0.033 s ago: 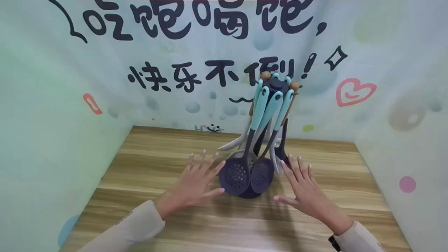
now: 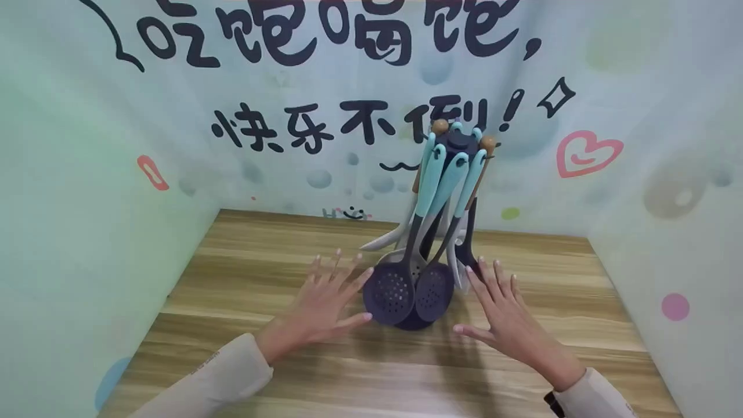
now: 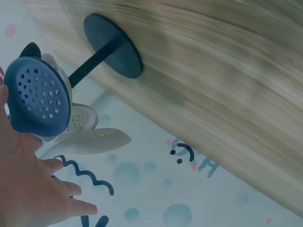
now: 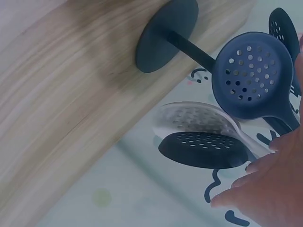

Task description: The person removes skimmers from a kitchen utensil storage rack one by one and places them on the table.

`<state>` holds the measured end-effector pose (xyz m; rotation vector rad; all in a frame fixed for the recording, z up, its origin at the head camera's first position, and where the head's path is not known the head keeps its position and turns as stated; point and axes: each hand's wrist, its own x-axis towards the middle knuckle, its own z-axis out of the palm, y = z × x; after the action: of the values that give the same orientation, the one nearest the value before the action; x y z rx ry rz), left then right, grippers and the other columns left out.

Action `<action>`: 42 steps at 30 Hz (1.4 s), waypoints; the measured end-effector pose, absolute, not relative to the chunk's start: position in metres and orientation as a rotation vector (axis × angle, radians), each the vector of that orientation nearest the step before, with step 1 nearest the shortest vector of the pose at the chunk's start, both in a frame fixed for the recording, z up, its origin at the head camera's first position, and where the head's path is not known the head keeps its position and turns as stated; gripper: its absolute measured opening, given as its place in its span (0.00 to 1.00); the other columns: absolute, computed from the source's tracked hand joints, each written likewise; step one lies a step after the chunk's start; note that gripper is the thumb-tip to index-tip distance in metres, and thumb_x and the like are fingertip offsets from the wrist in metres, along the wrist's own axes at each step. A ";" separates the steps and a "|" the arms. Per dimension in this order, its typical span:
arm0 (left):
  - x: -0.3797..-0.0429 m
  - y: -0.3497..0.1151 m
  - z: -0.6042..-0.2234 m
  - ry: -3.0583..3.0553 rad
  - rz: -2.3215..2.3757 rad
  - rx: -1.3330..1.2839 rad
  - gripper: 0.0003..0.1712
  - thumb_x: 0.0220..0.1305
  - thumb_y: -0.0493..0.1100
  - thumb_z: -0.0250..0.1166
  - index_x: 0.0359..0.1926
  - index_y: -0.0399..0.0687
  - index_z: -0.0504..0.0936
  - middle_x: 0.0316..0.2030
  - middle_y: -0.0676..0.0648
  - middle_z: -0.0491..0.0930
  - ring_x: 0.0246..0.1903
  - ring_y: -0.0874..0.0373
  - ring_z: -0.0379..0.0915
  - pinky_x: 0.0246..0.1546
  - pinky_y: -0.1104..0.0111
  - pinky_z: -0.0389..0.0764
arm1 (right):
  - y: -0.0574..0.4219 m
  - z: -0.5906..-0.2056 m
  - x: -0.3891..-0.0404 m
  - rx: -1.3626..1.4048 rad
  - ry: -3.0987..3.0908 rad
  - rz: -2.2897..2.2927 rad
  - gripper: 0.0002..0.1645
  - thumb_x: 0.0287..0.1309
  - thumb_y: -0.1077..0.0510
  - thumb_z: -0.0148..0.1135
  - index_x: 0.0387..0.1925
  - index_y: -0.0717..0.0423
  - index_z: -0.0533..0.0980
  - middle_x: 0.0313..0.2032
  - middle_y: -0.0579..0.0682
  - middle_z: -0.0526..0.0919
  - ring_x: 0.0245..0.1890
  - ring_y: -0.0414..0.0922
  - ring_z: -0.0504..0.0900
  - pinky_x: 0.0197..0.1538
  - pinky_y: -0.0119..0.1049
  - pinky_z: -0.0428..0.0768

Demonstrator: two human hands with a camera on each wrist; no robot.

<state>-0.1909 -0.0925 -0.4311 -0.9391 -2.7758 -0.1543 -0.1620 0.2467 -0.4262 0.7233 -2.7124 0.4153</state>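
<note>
A dark utensil stand (image 2: pixel 458 142) rises from a round base (image 3: pixel 118 52), with several kitchen utensils hanging around it by light-blue and brown handles. At the front hang a dark skimmer (image 2: pixel 390 293) and a second dark perforated spoon (image 2: pixel 434 292). Pale utensils hang further back, among them a perforated one (image 4: pixel 180 116). My left hand (image 2: pixel 319 305), fingers spread, is at the left side of the front skimmer. My right hand (image 2: pixel 511 319), also with spread fingers, is beside the utensils on the right. Neither hand grips anything; whether fingertips touch the utensils, I cannot tell.
The stand is on a wood-grain table (image 2: pixel 244 255). Behind it hangs a pale printed backdrop (image 2: pixel 325 81) with large dark characters. Similar pale panels close off the left and right sides. A shadow of the stand falls toward the table's front.
</note>
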 end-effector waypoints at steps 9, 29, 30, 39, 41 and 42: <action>-0.185 -0.090 -0.432 -2.790 -0.144 -0.953 0.43 0.61 0.72 0.45 0.71 0.59 0.52 0.72 0.45 0.47 0.70 0.37 0.39 0.64 0.39 0.45 | 0.226 -0.408 -0.170 0.626 -2.546 0.823 0.41 0.54 0.57 0.64 0.66 0.63 0.58 0.66 0.64 0.59 0.65 0.61 0.60 0.63 0.58 0.60; -0.187 -0.088 -0.425 -2.745 -0.194 -0.958 0.42 0.62 0.69 0.46 0.71 0.57 0.53 0.72 0.45 0.47 0.70 0.37 0.41 0.64 0.39 0.45 | 0.186 -0.386 -0.203 0.267 -2.272 1.613 0.16 0.58 0.62 0.61 0.43 0.64 0.66 0.35 0.56 0.78 0.33 0.42 0.79 0.36 0.27 0.78; -0.188 -0.089 -0.425 -2.736 -0.194 -0.959 0.41 0.62 0.69 0.47 0.71 0.57 0.54 0.72 0.45 0.48 0.69 0.36 0.41 0.64 0.39 0.45 | 0.188 -0.386 -0.201 0.272 -2.260 1.613 0.16 0.58 0.62 0.61 0.43 0.64 0.67 0.35 0.56 0.78 0.33 0.41 0.80 0.36 0.28 0.79; -0.189 -0.086 -0.424 -2.745 -0.165 -0.968 0.42 0.62 0.70 0.45 0.71 0.57 0.52 0.72 0.44 0.47 0.70 0.36 0.39 0.64 0.39 0.45 | 0.196 -0.383 -0.189 0.337 -2.175 1.550 0.15 0.55 0.63 0.63 0.41 0.67 0.71 0.32 0.56 0.79 0.26 0.38 0.79 0.30 0.30 0.80; -0.189 -0.086 -0.425 -2.748 -0.160 -0.965 0.42 0.62 0.70 0.45 0.71 0.57 0.52 0.72 0.45 0.47 0.70 0.36 0.40 0.64 0.39 0.44 | 0.197 -0.382 -0.186 0.337 -2.178 1.539 0.14 0.54 0.63 0.64 0.40 0.66 0.71 0.31 0.54 0.78 0.25 0.37 0.78 0.29 0.30 0.80; -0.189 -0.085 -0.425 -2.749 -0.159 -0.964 0.42 0.62 0.70 0.45 0.71 0.58 0.52 0.72 0.45 0.46 0.70 0.36 0.40 0.65 0.40 0.44 | 0.198 -0.382 -0.184 0.333 -2.180 1.536 0.14 0.54 0.64 0.64 0.40 0.66 0.71 0.31 0.53 0.78 0.25 0.37 0.78 0.29 0.30 0.79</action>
<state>-0.1886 -0.0855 -0.4248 -0.9639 -2.7489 -0.1586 -0.1844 0.1985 -0.3819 0.3329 -2.1803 1.5360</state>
